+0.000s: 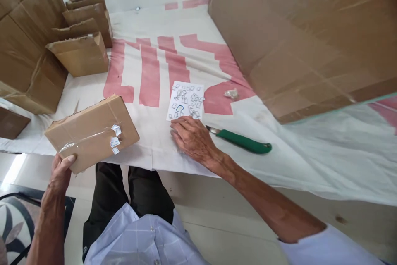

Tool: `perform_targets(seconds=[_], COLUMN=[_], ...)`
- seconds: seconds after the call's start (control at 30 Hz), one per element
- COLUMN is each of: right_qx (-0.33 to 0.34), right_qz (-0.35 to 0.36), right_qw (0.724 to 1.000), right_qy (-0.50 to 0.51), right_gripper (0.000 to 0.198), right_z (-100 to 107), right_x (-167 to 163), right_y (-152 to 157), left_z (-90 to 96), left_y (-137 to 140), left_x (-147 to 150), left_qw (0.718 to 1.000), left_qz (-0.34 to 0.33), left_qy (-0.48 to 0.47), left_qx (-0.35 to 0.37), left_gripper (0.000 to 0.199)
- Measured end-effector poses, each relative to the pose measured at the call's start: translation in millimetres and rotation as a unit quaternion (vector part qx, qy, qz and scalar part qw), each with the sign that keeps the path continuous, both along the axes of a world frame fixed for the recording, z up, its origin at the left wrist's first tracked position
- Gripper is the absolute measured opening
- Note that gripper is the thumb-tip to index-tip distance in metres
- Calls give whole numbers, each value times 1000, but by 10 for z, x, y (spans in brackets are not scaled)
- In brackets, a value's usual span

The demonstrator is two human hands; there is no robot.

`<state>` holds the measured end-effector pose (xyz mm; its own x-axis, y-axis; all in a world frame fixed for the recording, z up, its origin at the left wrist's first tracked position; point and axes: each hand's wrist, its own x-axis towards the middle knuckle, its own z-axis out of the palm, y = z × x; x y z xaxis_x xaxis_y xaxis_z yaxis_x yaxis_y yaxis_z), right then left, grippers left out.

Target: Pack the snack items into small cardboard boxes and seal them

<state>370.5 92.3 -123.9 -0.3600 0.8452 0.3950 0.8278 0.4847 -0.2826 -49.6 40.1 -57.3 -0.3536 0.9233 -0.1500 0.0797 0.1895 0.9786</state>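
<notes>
In my left hand (62, 170) is a brown cardboard box (89, 132), gripped at its near left corner and tilted above the table's edge. Clear tape runs across its face, and several small white paper pieces with drawn outlines (115, 141) are on the right part. My right hand (192, 137) rests at the near edge of a white sheet (173, 101) scattered with similar small pieces. Its fingers are bent and close together; whatever is under the fingertips is hidden. Just right of that hand lies a green-handled knife (245, 141), its blade towards the sheet.
A large cardboard box (304, 37) fills the right side. Several smaller cartons (80, 56) stand in a row at the back left, beside a taller cardboard stack (27, 50). A small crumpled clear lump (231, 93) sits on the white and red cloth (149, 75).
</notes>
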Motion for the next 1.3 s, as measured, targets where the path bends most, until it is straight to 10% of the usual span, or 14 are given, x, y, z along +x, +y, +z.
perform_targets(seconds=[0.23,0.47,1.3], right_qx=[47,-29,17], right_qz=[82,46,41], right_qw=[977,979,976], right_qy=[193,197,212], right_gripper=[18,6,25], right_z=[509,451,350], right_x=[-830,-1403,-1533], right_y=[-219,-458,-591], left_z=[-64,-167,-294], left_y=[-27,-32,-58], left_x=[-12,-90,-157], left_qw=[999,999,996], left_qz=[-35,-42,-84], left_qy=[-7,-14,-24], left_qx=[21,19,27], left_gripper=[72,71,64])
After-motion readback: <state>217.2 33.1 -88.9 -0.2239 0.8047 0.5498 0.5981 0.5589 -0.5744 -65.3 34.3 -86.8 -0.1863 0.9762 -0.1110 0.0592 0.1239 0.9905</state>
